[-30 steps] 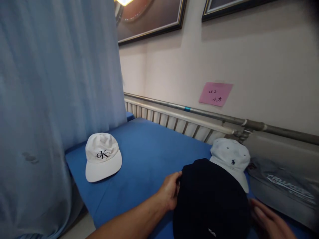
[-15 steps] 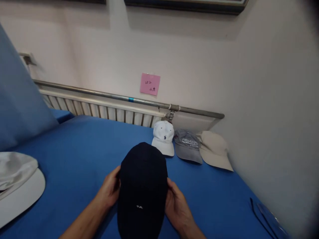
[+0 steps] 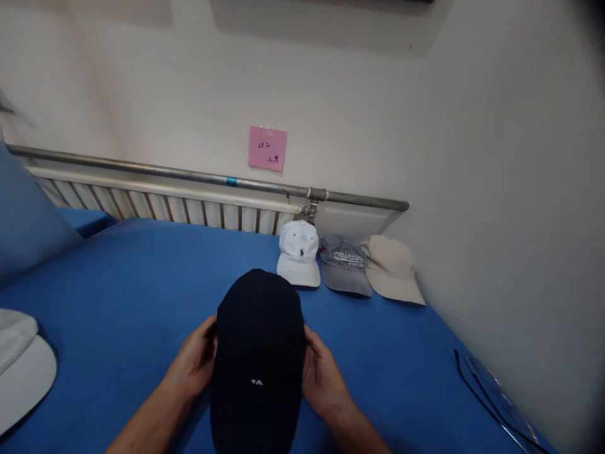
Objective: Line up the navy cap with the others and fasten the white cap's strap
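A dark navy baseball cap (image 3: 258,328) with a small white mark is held up in front of me, its brim toward me. My left hand (image 3: 196,356) grips its left side, and my right hand (image 3: 324,375) grips the right side. Both hands are closed on the cap's edges, with most fingertips hidden behind or under it. Beyond the cap, a white cap (image 3: 299,252) with a small dark emblem, a grey cap (image 3: 346,268) with white lettering and a beige cap (image 3: 394,271) sit in a row.
A blue-covered surface (image 3: 155,277) lies below. Another white cap (image 3: 21,372) is at the left edge, and glasses (image 3: 501,403) lie at the right. A radiator (image 3: 179,205) and pipe (image 3: 189,173) run along the wall, under a pink note (image 3: 267,148).
My view has tilted down and turned slightly right, so the caps and note sit further left in the picture. Both hands keep hold of the navy cap, in nearly the same pose.
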Tool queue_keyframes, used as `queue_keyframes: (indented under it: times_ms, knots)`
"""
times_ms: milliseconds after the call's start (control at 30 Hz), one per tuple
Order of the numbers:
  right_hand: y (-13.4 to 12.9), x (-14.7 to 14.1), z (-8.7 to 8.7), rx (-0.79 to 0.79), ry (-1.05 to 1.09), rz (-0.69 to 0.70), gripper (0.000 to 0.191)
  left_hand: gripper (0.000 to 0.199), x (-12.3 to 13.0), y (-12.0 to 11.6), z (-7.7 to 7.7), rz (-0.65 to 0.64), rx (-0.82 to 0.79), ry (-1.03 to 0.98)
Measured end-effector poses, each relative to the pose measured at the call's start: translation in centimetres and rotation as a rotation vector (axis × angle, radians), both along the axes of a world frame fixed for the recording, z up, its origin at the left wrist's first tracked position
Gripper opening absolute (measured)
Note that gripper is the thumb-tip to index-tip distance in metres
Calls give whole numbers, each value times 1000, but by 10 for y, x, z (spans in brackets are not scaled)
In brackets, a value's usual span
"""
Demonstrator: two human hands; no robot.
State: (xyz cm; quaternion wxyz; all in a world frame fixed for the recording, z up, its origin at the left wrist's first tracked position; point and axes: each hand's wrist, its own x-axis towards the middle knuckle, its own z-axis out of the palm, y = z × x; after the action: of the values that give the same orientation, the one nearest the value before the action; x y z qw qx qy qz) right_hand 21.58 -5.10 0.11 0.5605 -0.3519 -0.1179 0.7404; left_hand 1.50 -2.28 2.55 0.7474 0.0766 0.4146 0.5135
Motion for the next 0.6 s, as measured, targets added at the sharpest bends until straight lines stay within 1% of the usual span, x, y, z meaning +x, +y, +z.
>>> queue_keyframes:
  times_ms: [100, 167, 267, 433, 500, 600]
  knots:
    - [1, 1, -1, -1, -8, 17, 24, 32, 1, 0, 3, 21, -16, 27]
    - [1, 1, -2, -2, -5, 28, 26, 30, 1, 1, 3, 4, -7, 29]
    - [2, 1, -3, -17, -6, 7, 25, 26, 0, 2, 1, -3, 7, 32]
    - [3, 1, -3, -67, 35, -16, 22, 32, 0, 3, 0, -14, -7, 12]
    - [4, 0, -1, -85, 60, -24, 21, 33, 0, 3, 1, -1, -7, -2]
    - [5, 0, 1, -111, 88, -23, 23, 29, 0, 2, 1, 27, 17, -41]
